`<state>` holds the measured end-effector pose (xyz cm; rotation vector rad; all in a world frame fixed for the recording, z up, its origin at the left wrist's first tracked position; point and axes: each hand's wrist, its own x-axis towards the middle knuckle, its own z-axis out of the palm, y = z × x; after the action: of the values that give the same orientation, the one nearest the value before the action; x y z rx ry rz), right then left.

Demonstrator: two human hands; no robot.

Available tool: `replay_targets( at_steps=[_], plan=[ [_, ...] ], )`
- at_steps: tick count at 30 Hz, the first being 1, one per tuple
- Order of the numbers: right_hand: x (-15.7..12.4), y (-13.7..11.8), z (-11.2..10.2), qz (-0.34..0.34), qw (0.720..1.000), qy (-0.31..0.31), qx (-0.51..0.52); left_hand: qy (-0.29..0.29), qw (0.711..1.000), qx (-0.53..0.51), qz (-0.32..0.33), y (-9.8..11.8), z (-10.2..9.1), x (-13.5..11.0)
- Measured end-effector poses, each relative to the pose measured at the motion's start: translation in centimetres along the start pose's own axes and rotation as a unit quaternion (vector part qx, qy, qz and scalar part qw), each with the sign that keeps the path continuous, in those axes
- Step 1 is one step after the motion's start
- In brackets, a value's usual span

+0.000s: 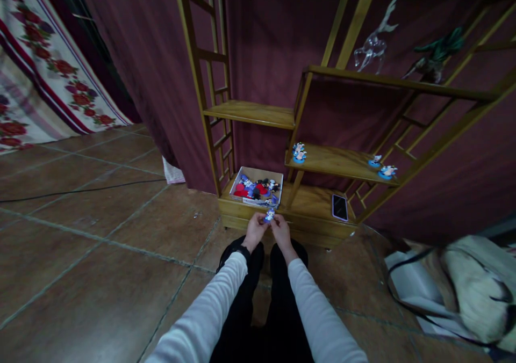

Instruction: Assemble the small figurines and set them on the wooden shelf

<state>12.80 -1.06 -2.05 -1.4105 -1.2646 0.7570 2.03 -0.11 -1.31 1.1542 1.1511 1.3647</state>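
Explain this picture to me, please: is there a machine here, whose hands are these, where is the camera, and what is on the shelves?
No machine shows here: these are a person's own bare left hand and right hand. The single picture comes from a camera worn on that person's head, looking forward and down, so the white sleeves reach in from the bottom. The fingers of both hands hold a small purple-and-white figurine. Just beyond it, a shallow cardboard box full of colourful small pieces sits on the brown wooden shelf unit. Little figurines on round blue bases stand at both ends of the middle board. Below lies a dark-screened phone; higher up stands a clear, glass-like animal ornament.
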Motion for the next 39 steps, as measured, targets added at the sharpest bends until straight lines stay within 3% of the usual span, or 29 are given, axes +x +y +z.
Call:
replay_targets(
  at_steps=[18, 39],
  plan=[
    [-0.4, -1.4, 0.0, 0.049, 0.998, 0.004, -0.035, 0.009, 0.997, 0.063, 0.041, -1.1, 0.2, 0.1],
    [-0.8, -1.3, -0.4, 0.005, 0.999, 0.02, 0.024, -0.02, 0.988, -0.118, -0.093, 0.8, 0.1, -0.5]
  ],
)
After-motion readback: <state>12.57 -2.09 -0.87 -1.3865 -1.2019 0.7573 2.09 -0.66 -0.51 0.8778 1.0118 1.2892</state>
